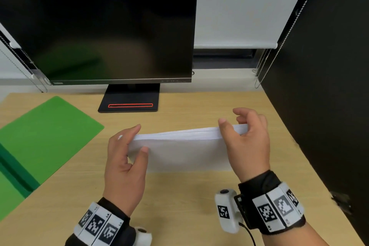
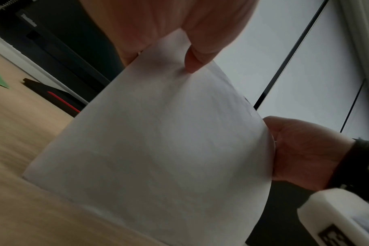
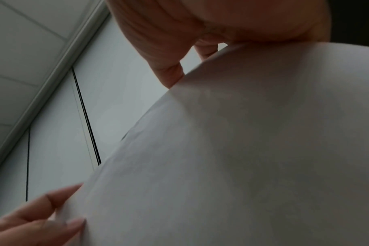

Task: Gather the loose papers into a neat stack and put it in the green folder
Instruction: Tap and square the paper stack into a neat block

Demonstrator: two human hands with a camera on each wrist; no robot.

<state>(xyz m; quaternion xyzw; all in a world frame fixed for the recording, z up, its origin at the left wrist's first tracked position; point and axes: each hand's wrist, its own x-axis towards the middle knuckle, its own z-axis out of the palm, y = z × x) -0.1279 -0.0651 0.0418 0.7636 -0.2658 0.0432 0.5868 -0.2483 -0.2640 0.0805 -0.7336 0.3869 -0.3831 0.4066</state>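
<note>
A stack of white papers (image 1: 179, 146) stands on its long edge on the wooden desk (image 1: 179, 195), upright and slightly bowed. My left hand (image 1: 127, 152) pinches its left end between thumb and fingers. My right hand (image 1: 243, 138) grips its right end, thumb in front and fingers curled behind. The left wrist view shows the papers (image 2: 154, 141) from below with my left thumb (image 2: 196, 58) on them. In the right wrist view the papers (image 3: 253, 149) fill most of the frame. The green folder (image 1: 46, 136) lies open and flat at the left of the desk.
A black monitor (image 1: 99, 30) on a stand (image 1: 129, 102) sits behind the papers. A dark partition (image 1: 329, 86) runs along the desk's right edge. Window blinds with bead chains (image 1: 265, 68) hang at the back.
</note>
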